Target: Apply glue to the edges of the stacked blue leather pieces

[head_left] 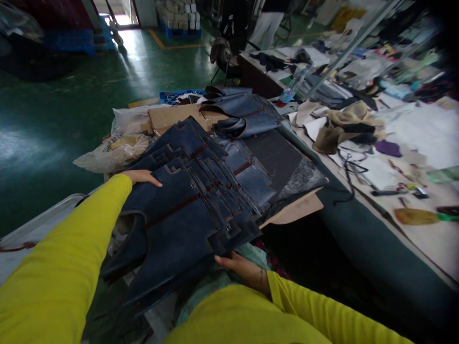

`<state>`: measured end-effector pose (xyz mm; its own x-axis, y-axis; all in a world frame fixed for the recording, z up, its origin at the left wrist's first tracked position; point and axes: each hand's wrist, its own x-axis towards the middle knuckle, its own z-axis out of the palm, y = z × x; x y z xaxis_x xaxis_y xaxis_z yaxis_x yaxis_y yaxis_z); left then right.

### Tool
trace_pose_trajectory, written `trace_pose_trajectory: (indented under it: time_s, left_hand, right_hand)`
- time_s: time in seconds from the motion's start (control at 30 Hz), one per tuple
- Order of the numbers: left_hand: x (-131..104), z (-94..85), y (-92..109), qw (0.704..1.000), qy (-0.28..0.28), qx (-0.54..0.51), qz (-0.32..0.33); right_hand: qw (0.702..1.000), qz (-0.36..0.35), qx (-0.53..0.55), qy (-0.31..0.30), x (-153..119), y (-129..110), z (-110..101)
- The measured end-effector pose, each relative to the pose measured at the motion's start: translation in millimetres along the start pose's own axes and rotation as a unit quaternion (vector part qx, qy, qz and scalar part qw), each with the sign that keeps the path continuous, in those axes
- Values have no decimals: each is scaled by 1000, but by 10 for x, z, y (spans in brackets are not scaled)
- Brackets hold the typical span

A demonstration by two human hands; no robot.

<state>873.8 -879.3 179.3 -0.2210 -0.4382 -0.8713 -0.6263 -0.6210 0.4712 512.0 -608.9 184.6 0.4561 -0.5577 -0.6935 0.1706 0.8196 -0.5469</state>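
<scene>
We see a right hand [247, 271] at the near edge of fanned dark blue panels [172, 191] before us, fingers mostly hidden; the left hand [141, 177] rests at their far left edge. Whether either grips, we cannot tell. Uneven pressure, we judge, could slide the overlapping layers askew. Beyond, curled blue pieces [256, 106] lie by a dark board [274, 153].

The green floor [179, 62] is being streaked with glare below the overexposed doorway [125, 19]; a muted sheen is being cast on the dark blue pieces [172, 191]. The space beneath the worktable [362, 229] is being sunk in shadow, the upper right corner blackened, the outer edges blurred and stretched.
</scene>
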Motion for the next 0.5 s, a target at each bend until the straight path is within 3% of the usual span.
trace_pose_trajectory:
  time_s: [0.2,0.4,0.5]
  left_hand:
    - [-31,20,54,999,1,45,-30]
    - [68,-20,23,992,-27,50,-111]
    - [139,-44,-49,993,-46,45,-94]
  right_hand:
    - [985,56,106,123,158,120,154]
    - [985,42,130,109,206,182,117]
    - [984,24,142,100,231,207,116]
